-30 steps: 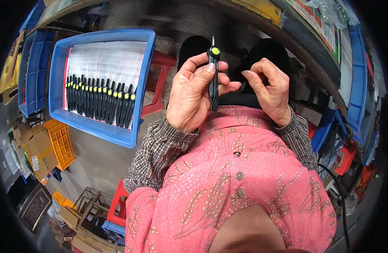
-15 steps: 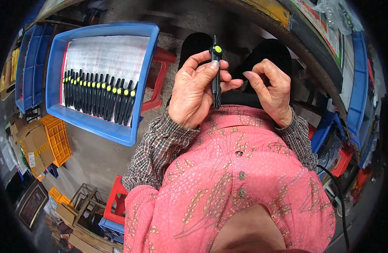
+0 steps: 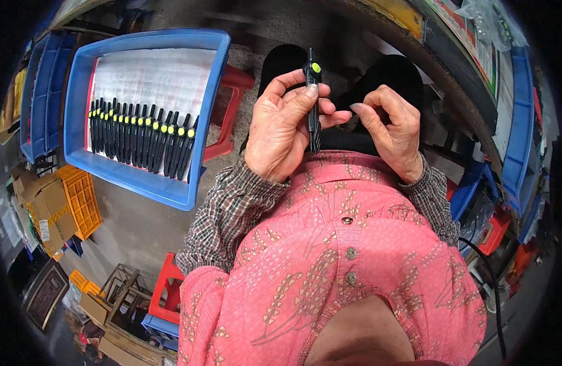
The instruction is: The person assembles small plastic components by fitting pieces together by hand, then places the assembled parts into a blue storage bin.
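The left hand (image 3: pixel 280 131) is gripping a slim black tool (image 3: pixel 313 104) with a yellow-green round button near its upper end, holding it close to upright in front of the person's chest. The fingers are wrapping around the tool's lower and middle body, and the thumb is pressing against its upper part just below the button. The right hand (image 3: pixel 391 131) is hovering just beside the tool, its fingers curled inward toward the shaft; the fingertips appear to be pinching something small, but the view is too poor to tell what, or whether they are touching the tool. Both hands are working above the person's lap, over dark trousers and a pink patterned shirt (image 3: pixel 342 268) with checked sleeves beneath it. To the person's left, a blue plastic tray (image 3: pixel 144 183) is resting on a red stool (image 3: pixel 235 110). A row of identical black tools (image 3: pixel 140 143) with yellow-green buttons is lying side by side in the tray, on a pale liner. Further left, an orange crate (image 3: pixel 79 201) is sitting on the floor near cardboard boxes (image 3: pixel 40 207).
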A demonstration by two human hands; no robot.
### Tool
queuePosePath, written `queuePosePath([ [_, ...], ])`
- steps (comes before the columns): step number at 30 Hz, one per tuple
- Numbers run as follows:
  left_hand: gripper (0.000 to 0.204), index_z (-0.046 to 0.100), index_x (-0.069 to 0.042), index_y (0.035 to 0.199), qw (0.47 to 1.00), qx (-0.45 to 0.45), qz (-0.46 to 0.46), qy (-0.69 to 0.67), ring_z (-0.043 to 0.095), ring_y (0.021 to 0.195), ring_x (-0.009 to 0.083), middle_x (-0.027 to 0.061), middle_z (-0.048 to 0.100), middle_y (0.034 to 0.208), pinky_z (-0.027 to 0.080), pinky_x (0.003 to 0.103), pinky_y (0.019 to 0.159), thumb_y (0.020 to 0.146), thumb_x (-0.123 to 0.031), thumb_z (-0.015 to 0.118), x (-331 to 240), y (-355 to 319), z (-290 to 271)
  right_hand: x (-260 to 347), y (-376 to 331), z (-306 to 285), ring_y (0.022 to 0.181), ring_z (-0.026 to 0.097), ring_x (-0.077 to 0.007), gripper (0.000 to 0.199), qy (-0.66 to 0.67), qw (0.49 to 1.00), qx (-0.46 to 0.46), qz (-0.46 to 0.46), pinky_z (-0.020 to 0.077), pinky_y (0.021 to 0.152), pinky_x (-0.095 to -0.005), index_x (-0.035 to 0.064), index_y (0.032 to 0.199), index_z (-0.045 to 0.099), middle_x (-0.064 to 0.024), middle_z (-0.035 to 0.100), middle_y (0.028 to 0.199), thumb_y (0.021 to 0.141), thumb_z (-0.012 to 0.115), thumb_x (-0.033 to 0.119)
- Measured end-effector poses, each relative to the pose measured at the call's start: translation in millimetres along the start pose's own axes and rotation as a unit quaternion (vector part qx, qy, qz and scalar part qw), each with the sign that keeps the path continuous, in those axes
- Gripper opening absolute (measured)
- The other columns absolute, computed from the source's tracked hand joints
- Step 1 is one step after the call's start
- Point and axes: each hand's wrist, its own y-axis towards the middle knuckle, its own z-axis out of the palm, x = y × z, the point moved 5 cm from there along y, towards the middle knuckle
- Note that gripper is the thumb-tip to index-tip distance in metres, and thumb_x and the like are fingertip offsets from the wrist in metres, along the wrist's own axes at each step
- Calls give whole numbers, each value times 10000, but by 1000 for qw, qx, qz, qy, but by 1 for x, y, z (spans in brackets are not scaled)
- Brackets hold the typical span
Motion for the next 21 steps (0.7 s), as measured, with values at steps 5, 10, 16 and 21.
queuePosePath([
  [5, 276, 432, 10, 1164, 1000, -14, 7, 16, 615, 813, 186, 153, 582, 1009, 552, 468, 833, 915, -52, 536, -1, 0, 1, 3, 0, 2, 535, 527, -154, 143, 3, 1000, 5, -3, 398, 462, -261, 6, 761, 567, -70, 528, 656, 772, 701, 55],
  [10, 389, 335, 28, 1183, 999, -24, 18, 12, 636, 779, 212, 148, 581, 943, 575, 404, 762, 884, -23, 578, -1, 3, 5, 4, -1, 2, 530, 526, -156, 168, 9, 1000, 2, -20, 403, 462, -267, 5, 766, 572, -70, 530, 657, 750, 725, 72],
  [16, 306, 458, 18, 1132, 998, -17, 35, 56, 619, 816, 178, 101, 592, 914, 544, 329, 721, 867, -11, 607, 4, 7, 5, 18, -4, 15, 532, 541, -156, 358, 70, 993, 89, -10, 454, 477, -284, 9, 829, 578, -68, 551, 698, 647, 818, 202],
  [21, 209, 519, -26, 1028, 997, -45, 17, 68, 640, 805, 179, 77, 625, 861, 537, 306, 697, 853, -22, 633, 10, 10, 0, 18, -7, 16, 546, 561, -174, 355, 50, 994, 96, -3, 470, 491, -290, 8, 836, 577, -80, 567, 714, 651, 809, 204],
])
